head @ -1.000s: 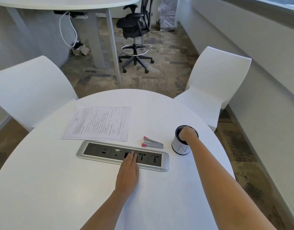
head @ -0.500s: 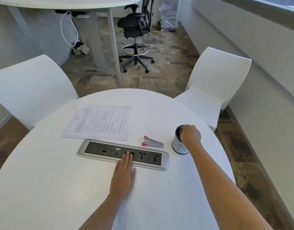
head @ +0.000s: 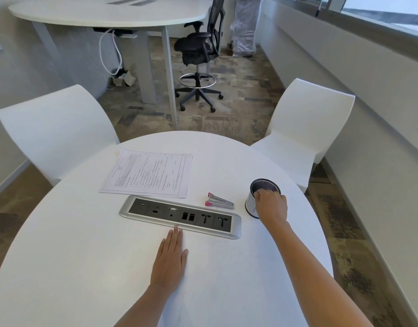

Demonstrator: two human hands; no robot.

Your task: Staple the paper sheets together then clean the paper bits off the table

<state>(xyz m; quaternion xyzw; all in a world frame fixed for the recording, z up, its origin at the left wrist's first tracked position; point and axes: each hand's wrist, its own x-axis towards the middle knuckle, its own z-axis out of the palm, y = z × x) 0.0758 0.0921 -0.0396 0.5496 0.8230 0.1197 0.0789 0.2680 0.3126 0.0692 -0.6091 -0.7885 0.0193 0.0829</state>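
the paper sheets [head: 148, 172] lay flat in a squared stack on the far left part of the round white surface [head: 73, 256], just beyond the power strip panel [head: 179, 214] let into the middle of it. they lay apart from both hands, which suggests the stapling was either finished or not in hand at this moment; whether a staple sat in a corner was too small to tell.

the pink and silver stapler [head: 219, 201] lay on its side between the sheets and the cup [head: 252, 204], touched by nothing, near enough to either hand to be picked up.

the right hand [head: 271, 205] was at the near side of the cup's rim, fingers curled together over the edge. whether it pinched paper bits or gripped the cup wall could not be told, since the fingertips were hidden. judged from the task, the cup served as the place for the bits, and it stood at the right so that hand could reach it without crossing the sheets.

the left hand [head: 171, 260] lay flat, palm down, fingers straight and close together, thumb slightly out, fingertips just touching the panel's near edge. it held nothing; it looked placed either to steady the body or to sweep bits along the surface. no loose bits showed on the white top.
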